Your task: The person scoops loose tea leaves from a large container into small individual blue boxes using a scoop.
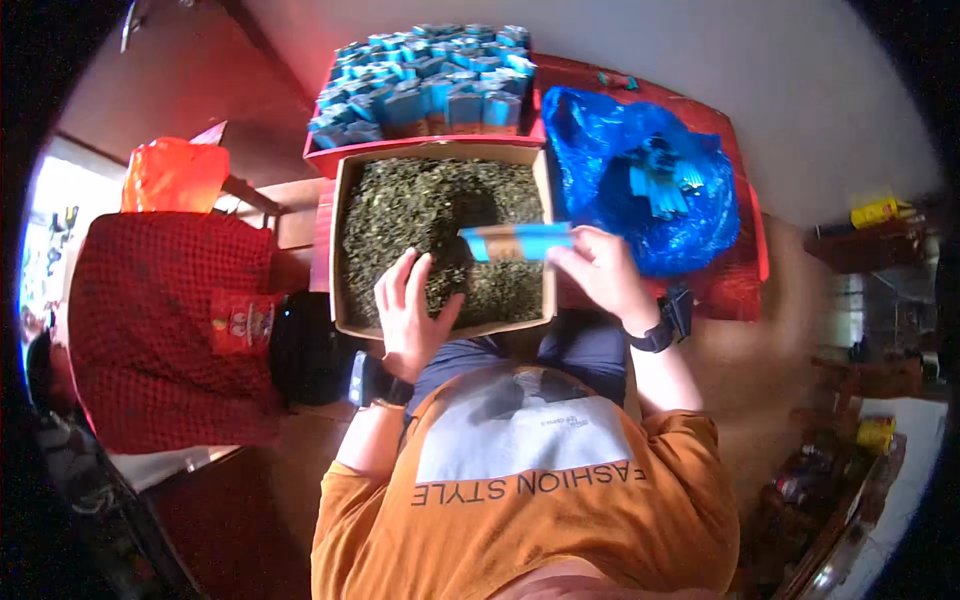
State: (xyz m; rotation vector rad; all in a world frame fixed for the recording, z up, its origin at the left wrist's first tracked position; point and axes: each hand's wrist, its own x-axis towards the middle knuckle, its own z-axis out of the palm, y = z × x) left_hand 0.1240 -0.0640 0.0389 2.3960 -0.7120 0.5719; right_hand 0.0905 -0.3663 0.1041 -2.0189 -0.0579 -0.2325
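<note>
In my right hand (602,271) is a small blue and brown packet (511,243), pinched at one end and held lengthwise over a shallow cardboard box (550,277). Dried green leaves (397,199) fill that box, with a darker hollow near the middle. My left hand (411,307) reaches over the box's near edge, fingers and thumb apart, at the leaves. Whether its fingertips press into them is hard to tell. Behind the box, a red tray (427,141) holds many upright blue packets (431,75).
Right of the box, a crumpled blue plastic bag (592,142) lies open with flat blue packets (660,184) inside, on a red table (720,292). At left are a red checked cloth (169,300), an orange plastic bag (174,176) and a black object (307,349).
</note>
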